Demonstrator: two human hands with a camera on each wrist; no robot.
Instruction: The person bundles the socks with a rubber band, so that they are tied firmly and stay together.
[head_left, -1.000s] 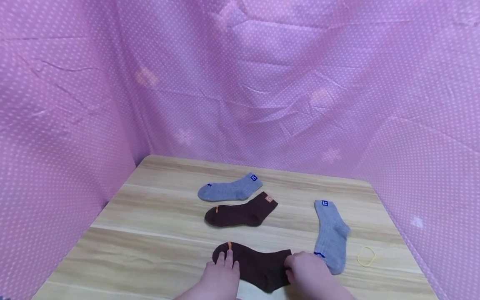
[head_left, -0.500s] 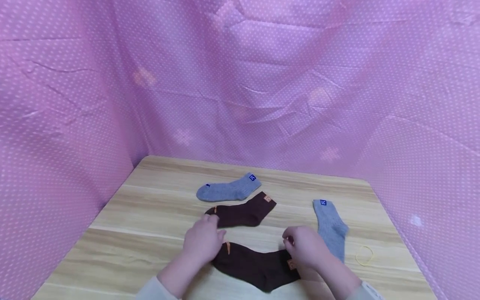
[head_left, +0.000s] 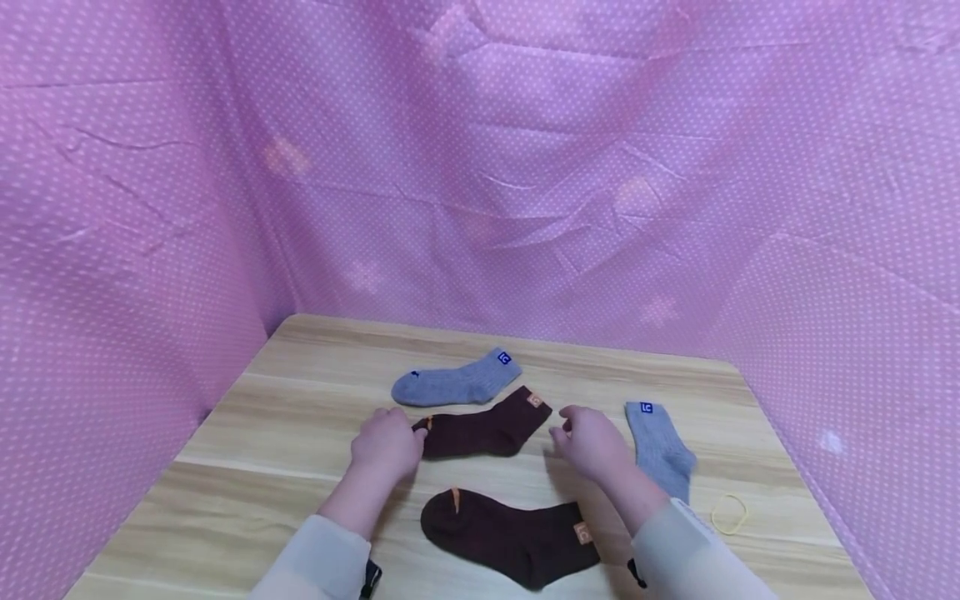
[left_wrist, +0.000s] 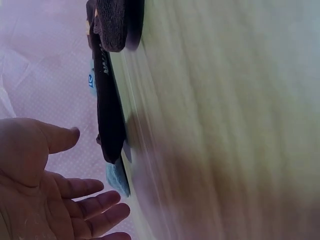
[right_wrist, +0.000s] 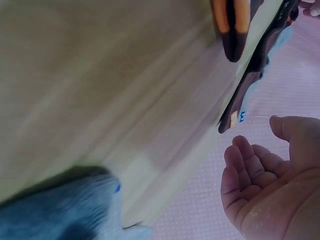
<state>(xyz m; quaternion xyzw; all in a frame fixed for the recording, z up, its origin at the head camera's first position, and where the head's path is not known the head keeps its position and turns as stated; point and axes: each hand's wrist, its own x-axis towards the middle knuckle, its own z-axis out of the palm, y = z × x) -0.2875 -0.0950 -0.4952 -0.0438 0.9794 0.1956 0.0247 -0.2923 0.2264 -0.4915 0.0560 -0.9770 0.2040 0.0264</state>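
Observation:
Two dark brown socks lie flat on the table. At the toe of the farther brown sock point(head_left: 472, 433) is my left hand point(head_left: 387, 443); the left wrist view has its thumb and fingers spread apart, with nothing between them. My right hand point(head_left: 592, 442) hovers just right of that sock's cuff, its fingers loosely bent and holding nothing in the right wrist view. The nearer brown sock point(head_left: 510, 537), with an orange toe mark and a cuff label, lies between my forearms. Behind the farther one is a grey-blue sock point(head_left: 453, 383) with a blue label.
Another grey-blue sock point(head_left: 660, 446) lies lengthwise at the right, partly hidden by my right arm. Beside it is a thin yellow rubber band point(head_left: 728, 514). Pink dotted cloth point(head_left: 480, 183) hangs around the back and sides of the wooden table point(head_left: 247, 467).
Both hands have left the nearer brown sock and moved forward, the left to the farther brown sock's toe, the right near its cuff. The nearer sock's cuff label is now uncovered.

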